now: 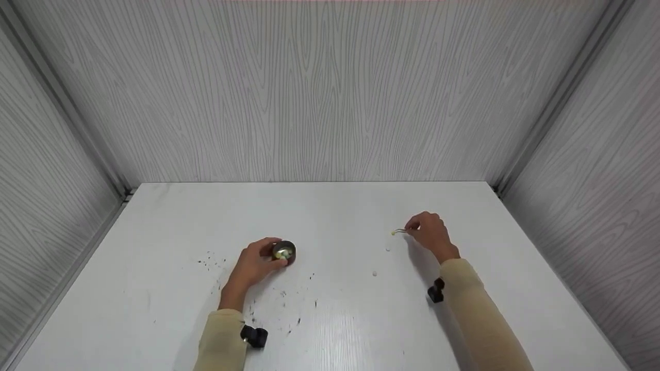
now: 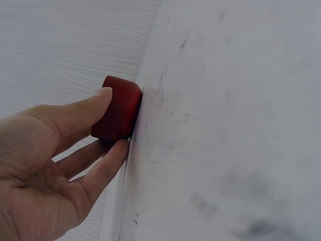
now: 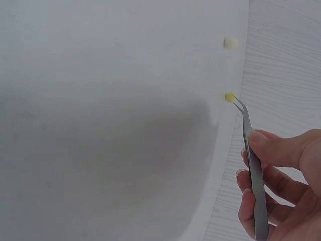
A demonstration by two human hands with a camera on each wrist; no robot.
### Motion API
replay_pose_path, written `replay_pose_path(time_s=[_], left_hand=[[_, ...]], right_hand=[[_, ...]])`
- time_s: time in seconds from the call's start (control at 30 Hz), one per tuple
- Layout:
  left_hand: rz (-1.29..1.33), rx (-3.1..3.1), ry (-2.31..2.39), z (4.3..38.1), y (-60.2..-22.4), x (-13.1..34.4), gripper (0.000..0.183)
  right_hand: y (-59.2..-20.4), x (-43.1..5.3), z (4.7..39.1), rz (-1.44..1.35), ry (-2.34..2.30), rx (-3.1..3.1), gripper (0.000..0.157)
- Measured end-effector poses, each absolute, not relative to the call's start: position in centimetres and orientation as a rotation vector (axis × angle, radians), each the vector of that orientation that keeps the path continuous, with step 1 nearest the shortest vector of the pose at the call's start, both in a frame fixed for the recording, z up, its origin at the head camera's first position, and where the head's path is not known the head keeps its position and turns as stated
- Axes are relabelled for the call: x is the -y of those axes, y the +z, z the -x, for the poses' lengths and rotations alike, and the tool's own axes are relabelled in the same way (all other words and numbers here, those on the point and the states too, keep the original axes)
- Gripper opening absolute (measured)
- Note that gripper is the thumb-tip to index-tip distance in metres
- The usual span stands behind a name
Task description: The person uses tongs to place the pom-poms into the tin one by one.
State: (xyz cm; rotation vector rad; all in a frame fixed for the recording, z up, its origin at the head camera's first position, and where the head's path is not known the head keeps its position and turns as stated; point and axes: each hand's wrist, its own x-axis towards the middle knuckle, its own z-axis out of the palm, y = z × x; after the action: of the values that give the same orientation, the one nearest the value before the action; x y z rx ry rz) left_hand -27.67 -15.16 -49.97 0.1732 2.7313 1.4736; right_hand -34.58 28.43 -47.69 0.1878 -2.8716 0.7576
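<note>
In the head view, my left hand (image 1: 252, 265) holds a small round cup (image 1: 292, 247) by its side, thumb and fingers on opposite sides. Its outside is red in the left wrist view, where the cup (image 2: 122, 108) stands against the white table. Several small pale green and whitish pieces lie inside it. Over to the right, my right hand (image 1: 432, 233) grips slim metal tweezers (image 3: 257, 188) with bent tips. Those tips are right at the edge of a small round yellow piece (image 3: 229, 97). Close by lies a pale, whitish round piece (image 3: 230, 43).
Two pale round pieces, a farther one (image 1: 388, 249) and a nearer one (image 1: 374, 273), lie on the white table (image 1: 330, 216) left of my right forearm. Dark marks (image 1: 282, 293) dot the surface near my left hand. Grey wood-grain panels (image 1: 309, 93) enclose the back and sides.
</note>
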Motion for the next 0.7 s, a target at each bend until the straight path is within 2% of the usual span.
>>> replay_pose_path(time_s=[0.7], left_hand=[[-0.205,-2.701,1.518,27.9,-50.1,15.2,0.053]], right_hand=[[-46.8,-27.0,33.9,-0.293,0.780,2.818,0.008]])
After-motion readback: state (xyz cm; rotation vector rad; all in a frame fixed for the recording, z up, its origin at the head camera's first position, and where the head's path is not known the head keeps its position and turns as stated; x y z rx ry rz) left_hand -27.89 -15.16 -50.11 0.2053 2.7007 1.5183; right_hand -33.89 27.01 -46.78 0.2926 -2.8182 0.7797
